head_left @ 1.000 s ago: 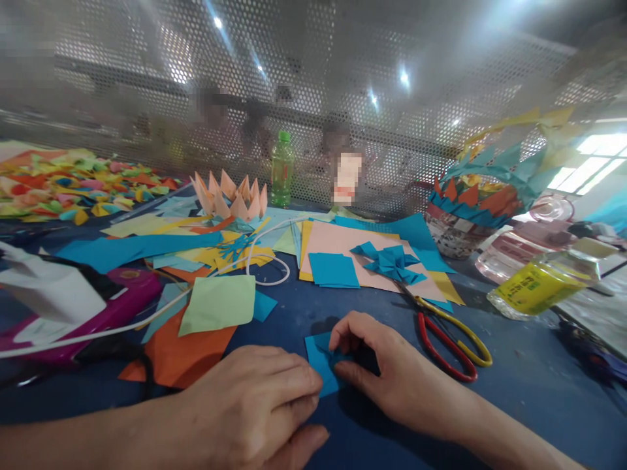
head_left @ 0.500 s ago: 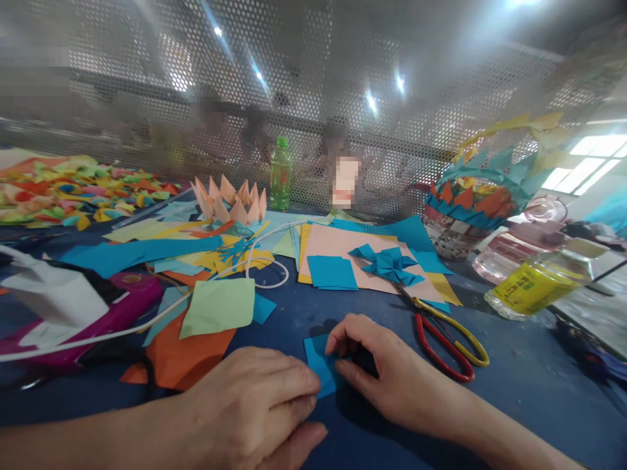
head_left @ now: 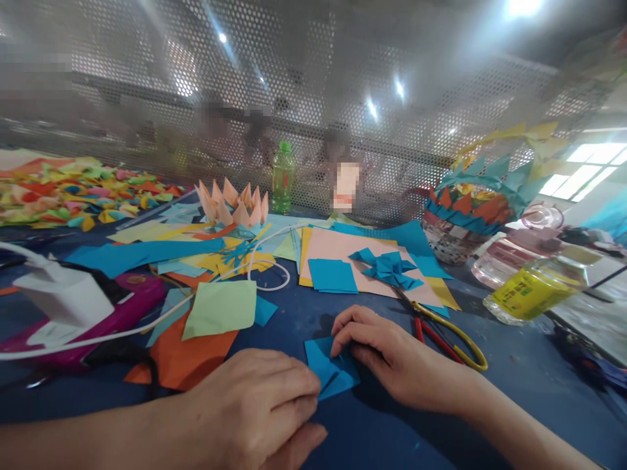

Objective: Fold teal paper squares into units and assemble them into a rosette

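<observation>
A small square of blue paper (head_left: 318,358) lies on the dark blue table between my hands, with a fold or flap showing in its middle. My left hand (head_left: 269,405) is closed, its fingertips at the paper's left edge; the thumb sits below them. Curled over the right side of the sheet is my right hand (head_left: 377,349), with the index fingertip touching the paper. Beyond it are a stack of blue squares (head_left: 333,275) and several folded blue pieces (head_left: 389,266) on larger pink paper (head_left: 323,245). Red-and-yellow-handled scissors (head_left: 448,336) lie beside my right wrist.
Left are a magenta power strip (head_left: 142,294) with a white charger (head_left: 63,297), a green sheet (head_left: 220,307) and an orange sheet (head_left: 196,359). Behind stand a peach paper crown (head_left: 235,209) and a green bottle (head_left: 283,179). Right are a paper basket (head_left: 445,235) and a yellow-labelled bottle (head_left: 533,290).
My right hand has shifted slightly up and right on the blue paper, uncovering more of its right side and the folded flap. My left hand stays at the left edge.
</observation>
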The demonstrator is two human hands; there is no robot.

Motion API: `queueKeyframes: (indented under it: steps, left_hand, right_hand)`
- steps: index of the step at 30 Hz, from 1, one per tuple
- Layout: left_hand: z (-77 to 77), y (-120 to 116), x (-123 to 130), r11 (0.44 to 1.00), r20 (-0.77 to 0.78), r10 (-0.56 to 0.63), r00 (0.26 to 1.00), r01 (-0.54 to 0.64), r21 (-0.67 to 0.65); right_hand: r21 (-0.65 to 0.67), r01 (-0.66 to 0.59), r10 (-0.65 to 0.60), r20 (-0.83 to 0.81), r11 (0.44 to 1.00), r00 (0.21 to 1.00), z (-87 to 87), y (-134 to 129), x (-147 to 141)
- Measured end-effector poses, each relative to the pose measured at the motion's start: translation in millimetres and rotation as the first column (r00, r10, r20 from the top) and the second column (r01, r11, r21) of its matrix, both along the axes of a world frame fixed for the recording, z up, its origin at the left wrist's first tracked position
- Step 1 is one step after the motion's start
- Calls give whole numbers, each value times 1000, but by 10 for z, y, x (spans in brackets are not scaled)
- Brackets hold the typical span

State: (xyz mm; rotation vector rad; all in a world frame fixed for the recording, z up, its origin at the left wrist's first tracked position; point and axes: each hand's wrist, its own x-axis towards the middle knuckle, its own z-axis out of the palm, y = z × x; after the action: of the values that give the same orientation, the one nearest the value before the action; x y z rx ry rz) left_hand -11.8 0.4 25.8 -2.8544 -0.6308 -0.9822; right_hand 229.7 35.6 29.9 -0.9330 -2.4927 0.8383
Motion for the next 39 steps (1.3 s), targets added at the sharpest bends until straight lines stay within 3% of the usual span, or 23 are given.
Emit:
queueKeyframes:
  steps: [8,11,15,39]
  left_hand:
    - [-10,19,-25,998,-26,40,999,-39,50]
    - [-33,41,-9,994,-66,107,992,-105,42]
    - [-11,37,10,996,-110,90,990,-92,-14]
    - [-46,41,-27,998,-47,23,999,-25,-53]
  right_hand:
    - [70,68,-67,-15,995,998,-43,-9,-16]
    - [99,107,-106,-18,989,994,-37,-72,-54]
    - [68,127,-126,-19,990,992,-53,-118,-108]
    - [53,-24,26,-44,998,999,-45,-24,-11]
